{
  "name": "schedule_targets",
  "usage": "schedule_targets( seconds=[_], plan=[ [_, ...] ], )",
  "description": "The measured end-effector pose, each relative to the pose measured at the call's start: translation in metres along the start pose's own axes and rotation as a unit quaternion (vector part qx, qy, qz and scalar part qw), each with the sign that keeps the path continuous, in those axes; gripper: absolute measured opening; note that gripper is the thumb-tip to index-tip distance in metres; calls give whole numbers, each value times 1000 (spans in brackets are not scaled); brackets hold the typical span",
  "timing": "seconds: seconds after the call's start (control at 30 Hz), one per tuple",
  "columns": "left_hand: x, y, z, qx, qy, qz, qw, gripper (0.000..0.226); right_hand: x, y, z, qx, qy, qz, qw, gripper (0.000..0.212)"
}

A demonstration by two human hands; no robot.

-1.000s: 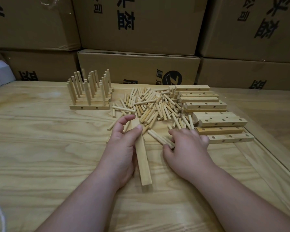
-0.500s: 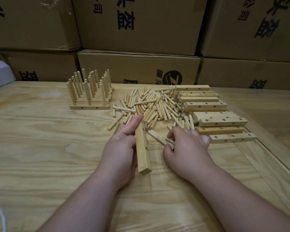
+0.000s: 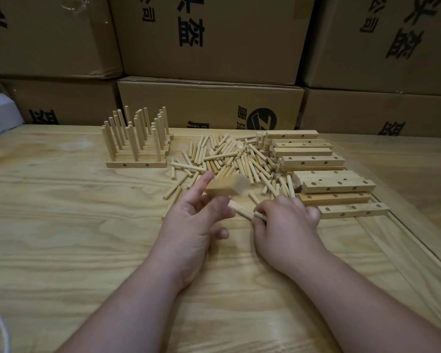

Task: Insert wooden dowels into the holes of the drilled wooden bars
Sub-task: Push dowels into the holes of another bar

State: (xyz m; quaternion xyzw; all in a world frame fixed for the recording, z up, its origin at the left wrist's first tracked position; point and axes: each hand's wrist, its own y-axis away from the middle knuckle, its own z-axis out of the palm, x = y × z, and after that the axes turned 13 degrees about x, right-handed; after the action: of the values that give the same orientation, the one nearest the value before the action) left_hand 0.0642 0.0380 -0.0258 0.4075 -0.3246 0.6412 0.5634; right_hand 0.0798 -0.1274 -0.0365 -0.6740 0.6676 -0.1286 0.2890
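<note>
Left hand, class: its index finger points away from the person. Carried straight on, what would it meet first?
Probably the loose dowel pile, just beyond the left hand and its held bar; depth is uncertain.

A warehouse-like storeroom: printed cardboard cartons (image 3: 206, 36) stacked behind a plywood worktable (image 3: 61, 225).

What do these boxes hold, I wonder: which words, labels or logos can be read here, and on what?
"盔", under a cut-off "头"; small "司" to its left: top middle box.
"头盔", tilted; "公司" to its left, partly cut off: top right box.
"Z" in a black circle; the characters to its left are cut off by the table edge: lower middle box.
"盔", half hidden: lower left box, lower right box.
Nothing else bears text.
</note>
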Motion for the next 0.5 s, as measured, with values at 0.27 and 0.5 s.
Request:
schedule_targets(
  seconds=[0.27,0.5],
  plan=[
    [2,2,0,-2,-38,6,999,40,-1,1,-1,17,-40,8,999,6],
    [1,2,-1,-11,7,-14,1000,37,-2,-1,-1,-17,-6,-13,1000,27]
  ],
)
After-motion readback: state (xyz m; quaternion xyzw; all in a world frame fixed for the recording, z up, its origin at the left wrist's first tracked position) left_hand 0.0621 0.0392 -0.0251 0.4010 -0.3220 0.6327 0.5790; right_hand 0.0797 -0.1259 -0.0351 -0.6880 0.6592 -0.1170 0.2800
